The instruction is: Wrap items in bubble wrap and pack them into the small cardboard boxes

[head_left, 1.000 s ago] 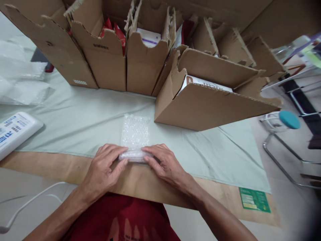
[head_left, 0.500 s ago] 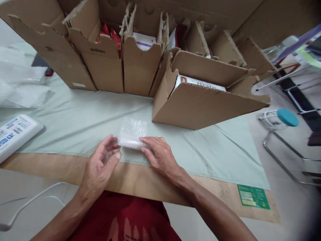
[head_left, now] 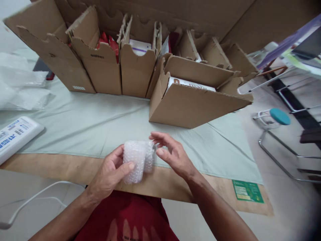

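Near the table's front edge, my left hand (head_left: 114, 169) grips a small bubble-wrapped packet (head_left: 134, 160), thumb on its near face and fingers behind. A loose flap of the bubble wrap (head_left: 149, 155) sticks out from the packet's right side. What lies inside the wrap cannot be made out. My right hand (head_left: 174, 155) is just right of that flap, its fingers apart and curved, holding nothing; whether a fingertip touches the flap is hard to tell.
Cardboard file boxes (head_left: 106, 78) stand in a row at the back, one (head_left: 198, 103) set forward. Bubble wrap sheets (head_left: 22, 83) lie at the left behind a white printed package (head_left: 18, 135). A green card (head_left: 248, 191) lies at the front right; a stool (head_left: 279, 117) stands beyond.
The packet has come up off the cloth, turned upright and moved toward me. My left hand has taken hold of it; my right hand has let go and moved right.
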`<state>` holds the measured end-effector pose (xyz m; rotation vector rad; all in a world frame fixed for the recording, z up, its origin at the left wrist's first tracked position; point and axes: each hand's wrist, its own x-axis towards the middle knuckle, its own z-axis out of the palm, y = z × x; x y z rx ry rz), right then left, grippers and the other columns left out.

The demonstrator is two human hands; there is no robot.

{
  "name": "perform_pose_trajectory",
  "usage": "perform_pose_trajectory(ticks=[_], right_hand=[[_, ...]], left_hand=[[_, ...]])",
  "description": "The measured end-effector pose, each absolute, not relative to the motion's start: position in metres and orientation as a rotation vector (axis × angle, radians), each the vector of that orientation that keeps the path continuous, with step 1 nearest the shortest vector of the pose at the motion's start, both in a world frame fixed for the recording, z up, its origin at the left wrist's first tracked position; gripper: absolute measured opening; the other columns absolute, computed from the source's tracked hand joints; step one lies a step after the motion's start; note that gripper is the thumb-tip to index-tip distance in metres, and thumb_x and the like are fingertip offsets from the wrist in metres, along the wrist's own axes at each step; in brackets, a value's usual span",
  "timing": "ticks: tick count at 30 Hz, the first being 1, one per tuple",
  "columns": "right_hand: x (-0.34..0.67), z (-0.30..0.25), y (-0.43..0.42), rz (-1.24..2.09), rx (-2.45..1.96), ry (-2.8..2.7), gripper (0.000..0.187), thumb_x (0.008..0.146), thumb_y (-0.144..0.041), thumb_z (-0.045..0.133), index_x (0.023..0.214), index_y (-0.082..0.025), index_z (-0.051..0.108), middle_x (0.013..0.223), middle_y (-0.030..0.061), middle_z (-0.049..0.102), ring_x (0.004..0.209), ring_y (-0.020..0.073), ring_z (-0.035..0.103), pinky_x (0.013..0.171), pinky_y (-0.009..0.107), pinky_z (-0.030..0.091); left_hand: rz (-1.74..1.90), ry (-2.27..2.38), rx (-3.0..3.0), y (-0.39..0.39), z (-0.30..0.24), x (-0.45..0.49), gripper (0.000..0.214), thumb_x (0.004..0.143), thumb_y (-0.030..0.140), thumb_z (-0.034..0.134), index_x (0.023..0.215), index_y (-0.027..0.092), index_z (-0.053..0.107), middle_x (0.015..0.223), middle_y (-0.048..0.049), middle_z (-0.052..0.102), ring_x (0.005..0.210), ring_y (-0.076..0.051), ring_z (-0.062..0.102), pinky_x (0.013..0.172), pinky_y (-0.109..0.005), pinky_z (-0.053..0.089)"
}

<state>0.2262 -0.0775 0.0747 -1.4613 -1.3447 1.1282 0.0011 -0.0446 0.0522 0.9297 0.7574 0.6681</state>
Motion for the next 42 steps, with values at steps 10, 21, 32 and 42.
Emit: perform_pose_trajectory(ticks=[10, 21, 32, 42], right_hand=[[0.222, 0.087, -0.080, 1.232, -1.432, -1.431, 0.022, 0.083, -0.039, 0.078, 0.090, -0.020, 0.068, 0.081, -0.0013, 0.064, 0.075, 0.0143, 0.055, 0.071, 0.028, 0.046], [0.258, 0.088, -0.106, 1.064, -1.459, -1.539, 0.023, 0.087, -0.033, 0.074, 0.106, -0.022, 0.069, 0.095, 0.0014, 0.071, 0.085, 0.0163, 0.061, 0.079, 0.029, 0.051], [0.345, 0.150, -0.131, 0.688, -1.490, -1.223, 0.020, 0.086, -0.042, 0.077, 0.092, -0.023, 0.073, 0.080, 0.0029, 0.072, 0.070, 0.0180, 0.067, 0.064, 0.030, 0.056], [0.409, 0.217, -0.078, -0.012, -1.623, -1.136, 0.018, 0.081, -0.037, 0.076, 0.090, -0.022, 0.071, 0.079, 0.0056, 0.073, 0.069, 0.0190, 0.065, 0.066, 0.035, 0.053]], left_hand=[[0.611, 1.012, 1.606, -0.041, 0.067, 0.016, 0.034, 0.080, 0.036, 0.072, 0.113, 0.025, 0.072, 0.105, -0.0043, 0.073, 0.093, -0.023, 0.069, 0.081, -0.032, 0.056], [0.256, 0.802, 1.473, -0.042, 0.059, 0.031, 0.047, 0.085, 0.031, 0.060, 0.130, 0.025, 0.067, 0.090, -0.0041, 0.076, 0.076, -0.021, 0.071, 0.074, -0.033, 0.057], [1.208, 0.829, 2.602, 0.028, 0.136, 0.097, 0.064, 0.092, 0.029, 0.065, 0.152, 0.024, 0.044, 0.156, -0.0155, 0.050, 0.151, -0.037, 0.038, 0.121, -0.059, 0.033], [1.331, 0.864, 2.709, 0.036, 0.128, 0.128, 0.028, 0.092, 0.009, 0.054, 0.113, 0.022, 0.068, 0.101, -0.0084, 0.076, 0.134, -0.035, 0.056, 0.118, -0.063, 0.032]])
